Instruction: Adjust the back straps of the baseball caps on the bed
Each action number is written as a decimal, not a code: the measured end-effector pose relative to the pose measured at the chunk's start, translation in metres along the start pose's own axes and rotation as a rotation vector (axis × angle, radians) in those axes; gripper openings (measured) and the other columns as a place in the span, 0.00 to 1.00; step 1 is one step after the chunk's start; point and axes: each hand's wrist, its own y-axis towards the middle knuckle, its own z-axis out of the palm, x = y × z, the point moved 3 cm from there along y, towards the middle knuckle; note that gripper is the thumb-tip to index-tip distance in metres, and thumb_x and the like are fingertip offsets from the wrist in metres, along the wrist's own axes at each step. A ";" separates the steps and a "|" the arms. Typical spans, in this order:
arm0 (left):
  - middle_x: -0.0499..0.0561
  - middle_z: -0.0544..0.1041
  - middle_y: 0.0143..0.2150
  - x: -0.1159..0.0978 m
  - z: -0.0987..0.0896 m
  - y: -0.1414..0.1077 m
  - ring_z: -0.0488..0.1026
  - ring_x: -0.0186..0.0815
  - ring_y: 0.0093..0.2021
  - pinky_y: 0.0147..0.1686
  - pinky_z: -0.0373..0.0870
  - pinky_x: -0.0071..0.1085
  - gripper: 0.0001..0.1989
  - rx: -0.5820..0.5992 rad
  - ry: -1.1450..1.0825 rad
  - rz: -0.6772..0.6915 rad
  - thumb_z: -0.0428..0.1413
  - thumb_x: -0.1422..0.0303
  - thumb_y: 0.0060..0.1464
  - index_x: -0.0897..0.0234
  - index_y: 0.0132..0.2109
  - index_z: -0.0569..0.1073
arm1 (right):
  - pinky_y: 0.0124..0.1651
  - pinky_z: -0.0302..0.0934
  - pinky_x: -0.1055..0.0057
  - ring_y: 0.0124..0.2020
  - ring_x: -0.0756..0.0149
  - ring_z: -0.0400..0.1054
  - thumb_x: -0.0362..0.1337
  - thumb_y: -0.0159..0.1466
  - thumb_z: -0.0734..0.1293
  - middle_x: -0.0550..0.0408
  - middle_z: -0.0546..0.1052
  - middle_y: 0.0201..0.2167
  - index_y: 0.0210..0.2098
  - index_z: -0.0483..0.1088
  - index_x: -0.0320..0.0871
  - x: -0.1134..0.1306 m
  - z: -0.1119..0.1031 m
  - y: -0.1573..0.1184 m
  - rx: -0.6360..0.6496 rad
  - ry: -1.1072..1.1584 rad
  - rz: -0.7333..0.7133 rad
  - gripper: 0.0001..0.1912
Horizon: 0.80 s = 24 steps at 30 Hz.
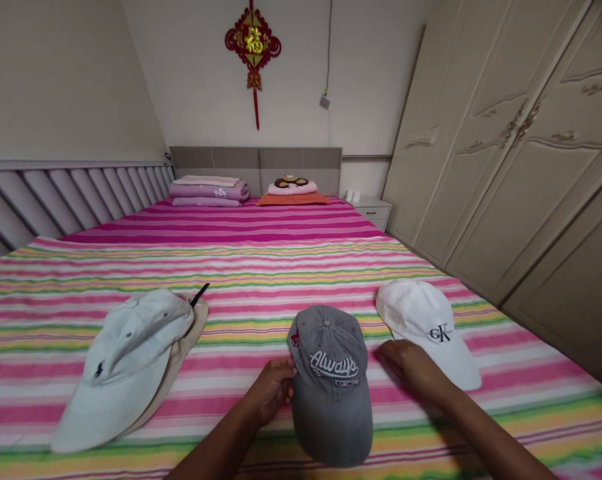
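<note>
A grey cap (pixel 331 383) with "Always" lettering lies on the striped bedspread in front of me, its brim toward me. My left hand (pixel 272 389) is closed on the cap's left edge, thumb and finger pinched there. To the right of the grey cap, my right hand (pixel 408 365) rests beside the white cap (pixel 425 327) with "CK" lettering; its fingers point down and their tips are hidden. At the left a pale cap (pixel 125 367) with a small dark logo lies over a beige cap (pixel 185 340) with a dark strap.
The striped bedspread (pixel 261 267) spans the bed. Folded purple bedding (pixel 208 192) and an orange and pink pile (pixel 293 195) lie by the headboard (pixel 255 160). A railing (pixel 85 193) runs along the left. A nightstand (pixel 373 212) and wardrobe (pixel 501 147) stand at the right.
</note>
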 end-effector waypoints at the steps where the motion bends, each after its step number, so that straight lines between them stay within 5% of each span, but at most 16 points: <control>1: 0.40 0.61 0.11 0.001 0.000 0.000 0.54 0.24 0.10 0.11 0.44 0.22 0.08 0.001 0.000 0.007 0.57 0.68 0.33 0.65 0.23 0.64 | 0.35 0.58 0.64 0.29 0.58 0.67 0.41 0.61 0.55 0.48 0.74 0.25 0.24 0.69 0.43 0.001 -0.004 0.002 -0.023 -0.039 0.017 0.16; 5: 0.41 0.62 0.11 0.005 0.001 0.000 0.57 0.25 0.10 0.10 0.47 0.22 0.10 0.011 0.010 0.033 0.58 0.66 0.34 0.65 0.24 0.65 | 0.37 0.56 0.68 0.35 0.60 0.67 0.40 0.63 0.52 0.48 0.74 0.32 0.34 0.69 0.43 0.029 -0.011 0.022 -0.059 -0.177 0.013 0.17; 11: 0.41 0.63 0.12 0.008 0.000 0.000 0.58 0.25 0.10 0.10 0.50 0.21 0.12 0.008 0.022 0.084 0.59 0.63 0.36 0.66 0.25 0.66 | 0.30 0.53 0.70 0.30 0.61 0.68 0.41 0.59 0.59 0.49 0.75 0.30 0.29 0.71 0.42 0.080 0.003 0.067 -0.015 -0.330 0.037 0.12; 24: 0.40 0.62 0.10 0.009 0.000 0.001 0.57 0.24 0.09 0.09 0.48 0.21 0.13 -0.001 0.006 0.113 0.60 0.62 0.34 0.66 0.24 0.66 | 0.26 0.51 0.71 0.30 0.58 0.70 0.37 0.52 0.63 0.48 0.77 0.26 0.24 0.73 0.42 0.088 0.016 0.088 0.061 -0.399 0.077 0.09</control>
